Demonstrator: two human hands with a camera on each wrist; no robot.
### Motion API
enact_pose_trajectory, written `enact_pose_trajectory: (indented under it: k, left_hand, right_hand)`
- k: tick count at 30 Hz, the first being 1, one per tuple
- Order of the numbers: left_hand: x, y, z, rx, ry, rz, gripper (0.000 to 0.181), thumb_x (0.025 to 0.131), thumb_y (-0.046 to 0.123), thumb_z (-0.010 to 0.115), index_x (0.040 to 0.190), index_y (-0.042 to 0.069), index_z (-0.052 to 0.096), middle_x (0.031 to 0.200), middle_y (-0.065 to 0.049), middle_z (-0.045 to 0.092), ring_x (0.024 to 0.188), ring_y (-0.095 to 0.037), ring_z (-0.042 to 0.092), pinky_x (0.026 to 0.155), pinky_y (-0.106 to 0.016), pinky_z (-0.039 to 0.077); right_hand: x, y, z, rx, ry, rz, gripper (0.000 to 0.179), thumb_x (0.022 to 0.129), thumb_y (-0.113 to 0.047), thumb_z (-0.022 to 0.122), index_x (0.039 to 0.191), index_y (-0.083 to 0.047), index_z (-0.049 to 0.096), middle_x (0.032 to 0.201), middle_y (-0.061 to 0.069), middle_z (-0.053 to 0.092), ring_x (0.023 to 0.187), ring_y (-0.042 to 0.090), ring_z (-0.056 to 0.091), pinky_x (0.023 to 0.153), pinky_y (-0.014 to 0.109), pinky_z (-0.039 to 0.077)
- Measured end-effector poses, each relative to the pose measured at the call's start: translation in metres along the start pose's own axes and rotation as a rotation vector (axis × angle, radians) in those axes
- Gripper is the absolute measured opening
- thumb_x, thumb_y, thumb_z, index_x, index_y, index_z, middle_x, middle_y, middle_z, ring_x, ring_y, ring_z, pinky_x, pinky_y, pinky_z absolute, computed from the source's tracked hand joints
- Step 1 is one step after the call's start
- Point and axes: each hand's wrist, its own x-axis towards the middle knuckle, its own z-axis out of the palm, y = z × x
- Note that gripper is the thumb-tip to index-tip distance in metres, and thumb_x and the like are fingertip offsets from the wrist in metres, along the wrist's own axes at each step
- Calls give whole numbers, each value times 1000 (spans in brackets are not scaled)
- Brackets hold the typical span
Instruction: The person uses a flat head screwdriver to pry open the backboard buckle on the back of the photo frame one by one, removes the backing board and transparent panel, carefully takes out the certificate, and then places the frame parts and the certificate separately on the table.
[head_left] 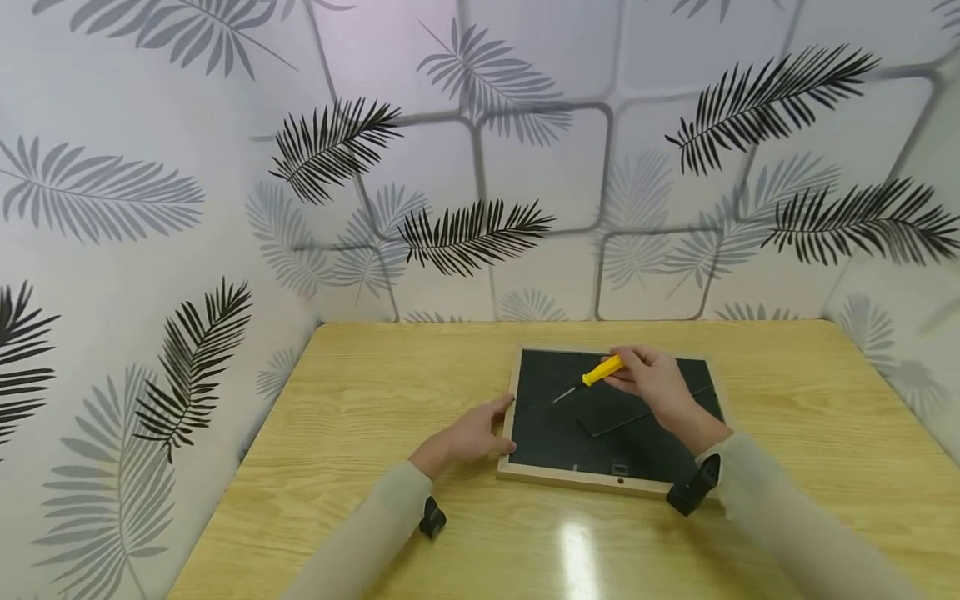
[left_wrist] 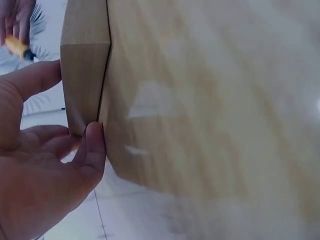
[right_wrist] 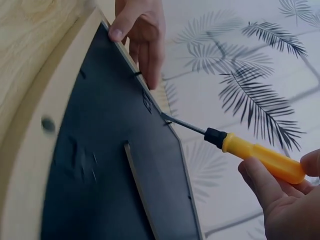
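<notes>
A picture frame (head_left: 540,475) with a pale wood border lies back side up on the table, its black backing board (right_wrist: 115,110) showing. A stand leg (head_left: 626,423) lies along the board. My right hand (head_left: 660,387) holds a yellow-handled screwdriver (head_left: 603,369), its shaft slanting down to the left over the board. In the right wrist view the tip appears beside a small dark tab on the border; contact is unclear. My left hand (head_left: 472,433) grips the frame's left edge, with thumb and fingers against the wooden side (left_wrist: 82,85).
The light wood table (head_left: 360,400) extends on both sides of the frame. A wall (head_left: 525,167) with a leaf pattern stands behind it and another along the left. Dark wrist cameras (head_left: 693,487) sit on both sleeves.
</notes>
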Motion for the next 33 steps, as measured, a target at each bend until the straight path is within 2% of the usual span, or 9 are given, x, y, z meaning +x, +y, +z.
enact_pose_trajectory:
  k: [3, 5, 7, 10, 13, 18, 27, 30, 33]
  left_hand:
    - [1, -5, -11, -39, -28, 2, 81, 88, 9, 67, 152, 9, 18, 152, -12, 27, 137, -27, 29, 107, -41, 29]
    - [1, -10, -18, -40, -18, -1, 77, 89, 9, 67, 151, 10, 22, 151, -12, 29, 135, -29, 33, 105, -43, 32]
    - [0, -11, -21, -16, 36, -28, 68, 90, 10, 65, 148, 9, 31, 147, -14, 37, 131, -30, 39, 102, -44, 36]
    - [-9, -5, -16, 70, 151, -92, 49, 92, 13, 63, 136, 2, 48, 130, -16, 53, 118, -30, 52, 92, -44, 45]
    - [-18, 2, -7, 103, 202, -127, 39, 92, 13, 61, 127, -3, 55, 117, -15, 60, 107, -30, 58, 86, -42, 48]
    - [-19, -8, -8, 3, 161, -88, 37, 95, 11, 58, 130, 1, 54, 119, -12, 59, 110, -29, 55, 87, -42, 48]
    - [5, -29, -40, -141, 25, -36, 41, 96, 8, 55, 137, 3, 48, 128, -16, 54, 115, -30, 54, 86, -38, 48]
    - [13, -31, -47, -146, 34, -30, 40, 96, 8, 55, 136, 5, 50, 129, -15, 54, 116, -30, 53, 87, -38, 48]
    - [15, -28, -44, -115, 94, -24, 37, 96, 8, 56, 133, 5, 53, 127, -13, 56, 114, -29, 54, 85, -37, 49]
  right_hand:
    - [-3, -2, -12, 14, -6, -3, 52, 102, -29, 43, 136, 10, 40, 136, 32, 42, 93, 8, 64, 87, 35, 48]
    - [-5, -4, -21, 24, -12, -7, 53, 102, -29, 42, 137, 11, 38, 135, 32, 43, 92, 6, 64, 87, 35, 48]
    - [-7, -3, -29, 38, -16, -16, 54, 102, -29, 42, 137, 12, 37, 128, 24, 52, 92, 6, 64, 85, 33, 49]
    - [-12, -1, -44, 66, -18, -22, 57, 101, -30, 43, 137, 14, 34, 115, 7, 59, 92, 7, 65, 83, 30, 51]
    - [-17, 1, -56, 110, -25, -19, 58, 100, -30, 45, 136, 15, 34, 107, -4, 60, 91, 8, 65, 84, 31, 50]
    - [-24, 3, -70, 185, -35, -10, 53, 99, -29, 48, 130, 12, 38, 102, -6, 63, 91, 10, 66, 86, 34, 48]
    - [-31, 4, -74, 221, -48, -4, 50, 99, -27, 47, 129, 11, 38, 99, -7, 66, 90, 11, 66, 82, 30, 51]
    - [-32, 4, -73, 244, -60, -9, 42, 100, -26, 47, 125, 7, 42, 100, -6, 67, 91, 12, 66, 80, 29, 52]
    - [-33, 5, -74, 262, -65, -14, 34, 100, -25, 47, 120, 2, 46, 100, -5, 68, 91, 13, 66, 81, 30, 51]
